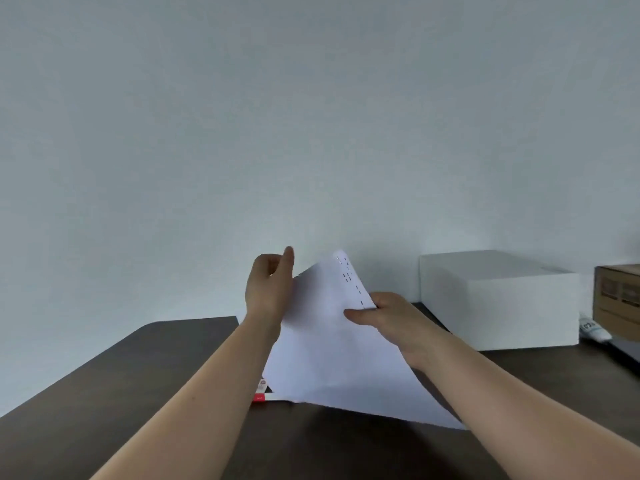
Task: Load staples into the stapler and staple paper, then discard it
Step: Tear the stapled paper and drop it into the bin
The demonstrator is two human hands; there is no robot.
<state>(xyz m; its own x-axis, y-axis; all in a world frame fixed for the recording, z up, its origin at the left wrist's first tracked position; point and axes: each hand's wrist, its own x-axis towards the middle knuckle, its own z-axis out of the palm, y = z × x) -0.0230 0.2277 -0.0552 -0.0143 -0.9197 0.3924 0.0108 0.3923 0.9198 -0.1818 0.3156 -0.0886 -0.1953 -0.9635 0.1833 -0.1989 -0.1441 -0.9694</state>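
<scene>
White paper (332, 348) is lifted off the dark table (104, 393), tilted up toward the wall, with several staples in a row along its upper right edge. My left hand (268, 289) holds the upper left edge of the paper, fingers curled behind it. My right hand (384, 317) pinches the right edge, thumb on the front face just under the staples. The stapler is not visible. A small red and white box (260, 393) peeks out from under the paper's lower left corner.
A white box (498, 299) stands at the back right against the wall. To its right sits a brown cardboard box (618, 299), with a white tube (594, 330) lying below it. A plain wall fills the upper view.
</scene>
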